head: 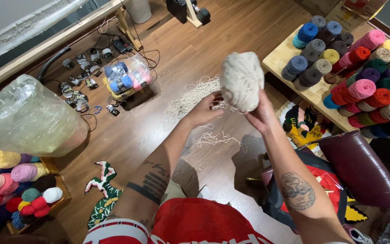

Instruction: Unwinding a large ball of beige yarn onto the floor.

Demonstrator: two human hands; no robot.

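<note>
Two bare hands hold one ball of cream yarn [242, 80] raised above a wooden floor [159, 131]. The right hand [261, 115] cups the ball from below and behind, fingers closed against its lower right side. The left hand [204, 110] sits just left of the ball, at its lower edge, fingertips pinched on a strand of the same cream yarn that runs to the ball. Both forearms carry tattoos.

Below and left of the ball, a loose tangle of cream yarn [194, 96] lies spread on the floor, with a smaller trailing heap [216, 138] directly beneath the hands. Further left of the ball, a clear plastic bag of blue and pink yarn skeins [126, 80] rests on the floor, beside a scatter of small black devices and cables [83, 83]. Right of the ball, a light wooden table [290, 63] bears many yarn balls [362, 88] in grey, blue, red, pink, green and yellow. Below that table, well right of the ball, stands a dark red padded seat [362, 169], and a tufted piece in red, black and yellow [326, 190] lies near it. Far left of the ball, a large inflated clear bag [28, 117] sits above a low rack of pastel yarn balls [10, 180]. A green and white tufted shape [104, 192] lies on the floor, below and left of the ball.
</note>
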